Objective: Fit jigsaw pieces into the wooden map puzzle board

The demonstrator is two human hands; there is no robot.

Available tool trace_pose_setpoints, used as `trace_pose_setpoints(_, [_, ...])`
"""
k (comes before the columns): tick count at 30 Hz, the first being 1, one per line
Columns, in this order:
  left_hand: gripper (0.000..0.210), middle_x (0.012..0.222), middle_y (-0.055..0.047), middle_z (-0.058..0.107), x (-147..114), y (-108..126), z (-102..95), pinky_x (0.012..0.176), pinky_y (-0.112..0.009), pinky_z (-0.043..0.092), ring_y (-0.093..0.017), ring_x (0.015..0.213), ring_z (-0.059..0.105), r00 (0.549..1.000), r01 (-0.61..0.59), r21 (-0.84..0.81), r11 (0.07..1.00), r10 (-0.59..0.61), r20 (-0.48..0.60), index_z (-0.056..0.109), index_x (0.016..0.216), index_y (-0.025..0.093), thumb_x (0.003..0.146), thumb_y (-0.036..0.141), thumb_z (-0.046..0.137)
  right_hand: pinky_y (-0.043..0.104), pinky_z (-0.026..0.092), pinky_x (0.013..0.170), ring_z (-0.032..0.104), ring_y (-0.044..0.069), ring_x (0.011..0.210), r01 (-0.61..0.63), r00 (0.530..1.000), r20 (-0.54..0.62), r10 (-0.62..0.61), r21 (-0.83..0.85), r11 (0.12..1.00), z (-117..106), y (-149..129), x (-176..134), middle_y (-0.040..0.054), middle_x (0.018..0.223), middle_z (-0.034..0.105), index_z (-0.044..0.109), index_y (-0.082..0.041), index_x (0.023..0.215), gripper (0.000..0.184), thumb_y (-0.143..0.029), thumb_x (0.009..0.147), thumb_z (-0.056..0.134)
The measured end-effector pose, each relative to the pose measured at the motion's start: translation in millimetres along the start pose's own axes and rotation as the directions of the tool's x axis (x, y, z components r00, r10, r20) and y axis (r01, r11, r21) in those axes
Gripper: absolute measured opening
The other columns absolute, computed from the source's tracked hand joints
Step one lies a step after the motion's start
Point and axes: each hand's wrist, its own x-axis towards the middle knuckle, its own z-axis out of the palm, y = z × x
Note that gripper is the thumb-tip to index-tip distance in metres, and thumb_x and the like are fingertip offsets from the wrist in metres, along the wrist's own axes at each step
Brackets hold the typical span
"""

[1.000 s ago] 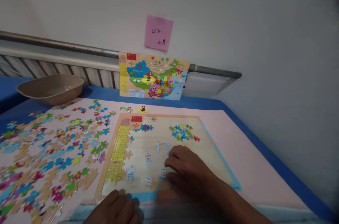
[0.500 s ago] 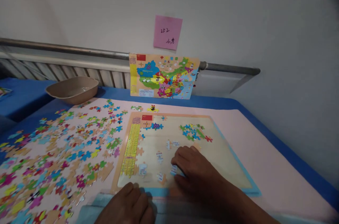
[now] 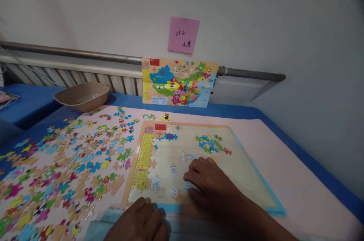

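Head cam: puzzle board (image 3: 241, 169) mostly bare; right hand (image 3: 209, 180) covers piece.

**Table and what lies on it**

Blue table (image 3: 287, 134), covered over most of its top by a pink sheet (image 3: 284, 180). On the sheet: a puzzle tray (image 3: 250, 180) under the fingers (image 3: 196, 170) of the right hand (image 3: 210, 184), its near edge touched by the left hand (image 3: 139, 222); loose puzzle pieces (image 3: 71, 157) spread well left of both hands. Beige bowl (image 3: 82, 96) at the far left. Map picture (image 3: 179, 82) standing at the far edge, beyond the fingertips.
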Motion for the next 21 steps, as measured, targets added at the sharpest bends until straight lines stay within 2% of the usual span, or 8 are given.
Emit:
trace_pose_setpoints(10, [0.053, 0.064, 0.002, 0.051, 0.0, 0.9, 0.7, 0.062, -0.034, 0.035, -0.016, 0.057, 0.047, 1.000, -0.005, 0.000, 1.000, 0.005, 0.005, 0.053, 0.071, 0.020, 0.118, 0.015, 0.028, 0.045, 0.032, 0.096, 0.055, 0.030, 0.107, -0.078, 0.997, -0.028, 0.077, -0.006, 0.997, 0.9, 1.3, -3.3, 0.0065, 0.113, 0.067, 0.068, -0.019, 0.105, 0.026, -0.011, 0.084, 0.081])
trace_pose_setpoints(16, [0.051, 0.064, 0.003, 0.052, 0.2, -0.3, -0.9, 0.065, -0.034, 0.038, -0.016, 0.059, 0.048, 1.000, -0.002, 0.010, 1.000, 0.001, 0.019, 0.054, 0.074, 0.021, 0.118, 0.014, 0.028, 0.045, 0.033, 0.094, 0.055, 0.029, 0.104, -0.078, 0.997, 0.005, 0.078, -0.035, 0.996, 2.3, 0.7, -1.2, 0.0071, 0.112, 0.067, 0.066, -0.019, 0.099, 0.021, -0.011, 0.085, 0.080])
trace_pose_setpoints(21, [0.052, 0.067, 0.004, 0.057, -1.9, 0.1, -2.3, 0.066, -0.033, 0.042, -0.016, 0.060, 0.053, 0.999, -0.001, 0.018, 1.000, 0.000, 0.054, 0.055, 0.079, 0.022, 0.118, 0.013, 0.021, 0.045, 0.032, 0.094, 0.055, 0.029, 0.104, -0.069, 0.998, 0.009, 0.070, -0.029, 0.997, -0.5, 1.8, -2.3, 0.0067, 0.111, 0.066, 0.064, -0.018, 0.099, 0.023, -0.013, 0.084, 0.081])
